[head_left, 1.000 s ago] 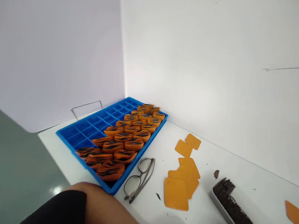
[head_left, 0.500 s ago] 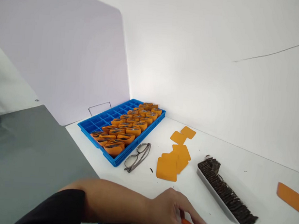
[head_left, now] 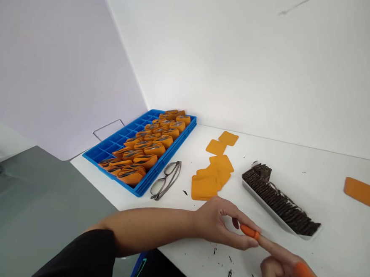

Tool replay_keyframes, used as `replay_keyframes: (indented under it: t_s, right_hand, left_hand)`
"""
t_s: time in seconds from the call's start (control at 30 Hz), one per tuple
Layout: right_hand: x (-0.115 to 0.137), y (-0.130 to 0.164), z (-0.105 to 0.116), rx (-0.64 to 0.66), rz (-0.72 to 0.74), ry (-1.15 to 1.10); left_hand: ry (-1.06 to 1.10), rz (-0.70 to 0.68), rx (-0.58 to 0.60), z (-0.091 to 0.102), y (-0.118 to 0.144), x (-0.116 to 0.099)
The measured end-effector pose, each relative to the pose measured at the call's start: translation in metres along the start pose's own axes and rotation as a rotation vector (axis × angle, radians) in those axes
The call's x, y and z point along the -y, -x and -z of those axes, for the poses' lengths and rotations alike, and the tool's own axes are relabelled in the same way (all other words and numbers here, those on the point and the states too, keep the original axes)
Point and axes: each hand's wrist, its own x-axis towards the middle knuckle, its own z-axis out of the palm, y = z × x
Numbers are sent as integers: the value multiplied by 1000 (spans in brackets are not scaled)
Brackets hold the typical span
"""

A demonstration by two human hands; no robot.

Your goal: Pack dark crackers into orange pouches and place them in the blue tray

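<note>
Currently left hand (head_left: 220,225) pinches the end of a thin orange strip (head_left: 250,232); right hand (head_left: 282,269), fingers curled, holds its other end low over the white table (head_left: 326,195). Likely light, floppy; grip near ends. Tray of dark pieces (head_left: 278,202) just beyond.

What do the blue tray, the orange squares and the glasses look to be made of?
Blue tray: moulded plastic, judging by its glossy, uniform grid walls. Orange squares: thin matte sheet with rounded corners, possibly foam or rubber; can't tell which. Glasses: slim grey frame, metal or plastic unclear, with clear lenses.
</note>
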Motion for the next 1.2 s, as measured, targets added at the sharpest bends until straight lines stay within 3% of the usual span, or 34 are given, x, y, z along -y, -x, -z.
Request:
replay_keyframes:
  t_s: [0.2, 0.3, 0.4, 0.6, 0.77, 0.87, 1.03, 1.2]
  right_hand:
    - [17, 5, -14, -46, 227, -177]
    - [31, 8, -29, -75, 287, -150]
    - [45, 8, -40, -18, 304, -98]
    - [69, 6, -45, -58, 321, -71]
    - [80, 11, -39, -95, 208, -121]
    - [81, 12, -35, -141, 229, -147]
    - [84, 11, -32, -165, 228, -156]
    - [81, 11, -33, -299, 226, -108]
  left_hand:
    - [115, 49, -46, -1, 6, -15]
    - [252, 84, 53, -1, 8, -14]
    - [373, 54, 131, 1, 10, -13]
    - [207, -175, -29, 6, 8, -23]
    - [198, -157, -154, 4, 6, -29]
    - [196, -159, -198, 5, 4, -29]
    - [192, -235, -197, 7, 2, -26]
    - [236, -227, -220, 7, 3, -25]
